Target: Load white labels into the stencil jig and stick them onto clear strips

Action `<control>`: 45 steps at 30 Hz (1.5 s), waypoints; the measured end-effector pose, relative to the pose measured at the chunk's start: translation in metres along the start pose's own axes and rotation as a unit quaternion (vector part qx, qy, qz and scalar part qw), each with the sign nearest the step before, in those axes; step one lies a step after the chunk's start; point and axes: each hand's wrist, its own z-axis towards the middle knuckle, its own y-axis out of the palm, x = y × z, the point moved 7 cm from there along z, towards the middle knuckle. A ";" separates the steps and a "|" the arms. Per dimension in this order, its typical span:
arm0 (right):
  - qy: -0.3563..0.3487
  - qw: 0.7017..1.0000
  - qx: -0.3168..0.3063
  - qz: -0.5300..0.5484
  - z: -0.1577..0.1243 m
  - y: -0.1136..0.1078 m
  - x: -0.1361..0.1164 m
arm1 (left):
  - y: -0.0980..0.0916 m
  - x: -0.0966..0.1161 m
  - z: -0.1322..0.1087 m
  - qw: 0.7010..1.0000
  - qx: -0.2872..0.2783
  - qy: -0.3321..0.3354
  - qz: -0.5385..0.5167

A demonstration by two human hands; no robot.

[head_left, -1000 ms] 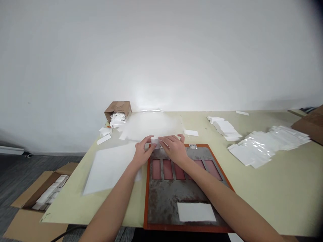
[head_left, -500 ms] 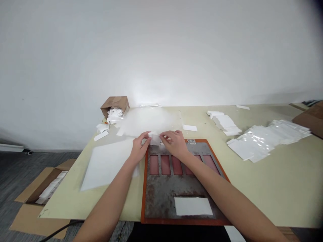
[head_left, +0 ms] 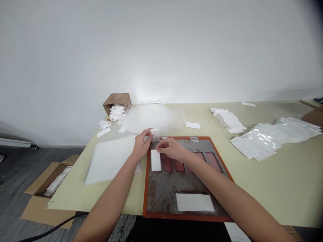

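Note:
My left hand [head_left: 141, 145] is closed on a small stack of white cards [head_left: 155, 135], held upright at the top left of a dark metal plate [head_left: 161, 191]. An orange-brown frame [head_left: 145, 198] borders the plate, and two hinges sit along its far edge. My right hand [head_left: 174, 150] pinches one white card [head_left: 155, 161] by its upper right corner. That card lies over the leftmost of several reddish rectangular slots [head_left: 167, 163]. Nearer to me, a larger white card [head_left: 194, 202] lies flat on the plate.
Translucent sheets [head_left: 111, 156] lie left of the plate. Behind them an open cardboard box [head_left: 117, 99] spills white slips. White cards [head_left: 230, 121] and glossy plastic sleeves [head_left: 264, 137] are spread to the right. An open carton [head_left: 47, 210] stands on the floor at left.
My right hand has drawn a white card from the stack and moved toward me, bringing it over the leftmost slot. My left hand keeps the stack. The view has shifted slightly.

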 end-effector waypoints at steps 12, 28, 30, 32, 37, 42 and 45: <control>0.021 0.999 0.021 -0.013 0.004 0.003 0.010 | 0.000 -0.002 0.000 1.000 -0.001 0.015 0.013; -0.025 0.982 0.077 -0.172 0.002 -0.008 0.001 | 0.000 0.001 0.000 1.000 -0.001 0.024 0.013; -0.036 0.977 0.078 -0.194 0.000 -0.009 -0.003 | 0.000 0.000 0.000 1.000 0.000 0.025 0.012; -0.048 0.975 0.058 -0.209 -0.002 -0.006 -0.006 | 0.000 0.000 0.000 1.000 -0.001 0.025 0.012; -0.065 0.963 0.041 -0.259 -0.007 -0.001 -0.015 | 0.000 0.001 0.000 1.000 -0.004 0.022 0.013; -0.081 0.923 0.175 -0.332 -0.013 -0.020 -0.026 | 0.001 0.006 0.000 1.000 -0.012 0.025 0.012; -0.112 0.868 0.233 -0.423 -0.016 -0.027 -0.029 | 0.002 0.008 -0.002 0.999 -0.015 0.026 0.012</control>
